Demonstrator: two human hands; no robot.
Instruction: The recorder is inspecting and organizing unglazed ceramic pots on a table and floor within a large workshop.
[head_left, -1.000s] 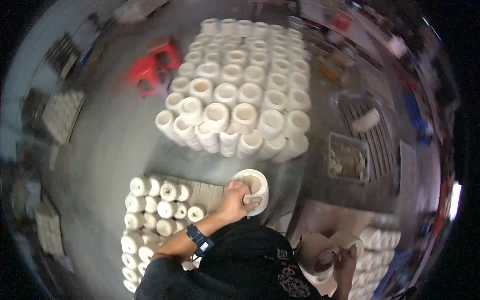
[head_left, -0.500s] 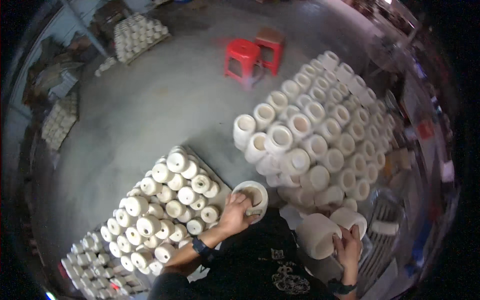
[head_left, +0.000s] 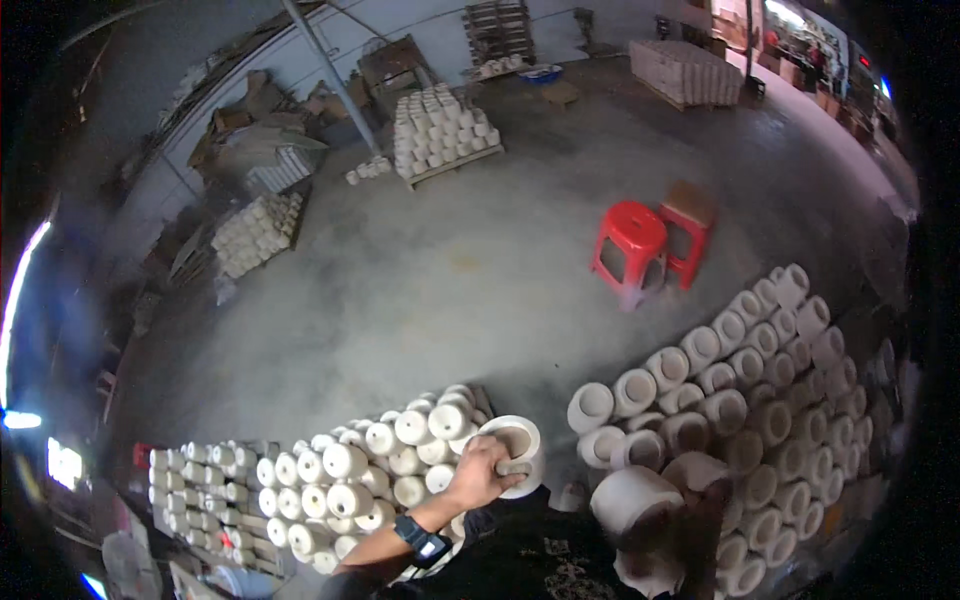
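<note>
My left hand [head_left: 487, 474] is closed on the thick rim of an unglazed white pot [head_left: 532, 440], its fingers reaching into the round hollow. A watch is on that wrist. On my right, another white pot [head_left: 628, 492] is held tilted in front of my body, with a second one [head_left: 695, 466] against it. My right hand [head_left: 706, 492] is in deep shadow beside these two, so its fingers show poorly; it appears closed on them. Just beyond my left hand are stacked white rounded pieces [head_left: 345, 460], several with a small hole in the end.
A large stack of white hollow pots [head_left: 725, 410] stands on the right. Small white pieces [head_left: 200, 490] sit in rows at the lower left. Two red stools [head_left: 634, 235] stand on the grey floor [head_left: 440, 290]. Farther off are loaded pallets [head_left: 440, 135] and a pole [head_left: 330, 70].
My view has swung up and to the left, bringing more of the far wall and doorway in. Both hands keep their pots; the right side has become darker.
</note>
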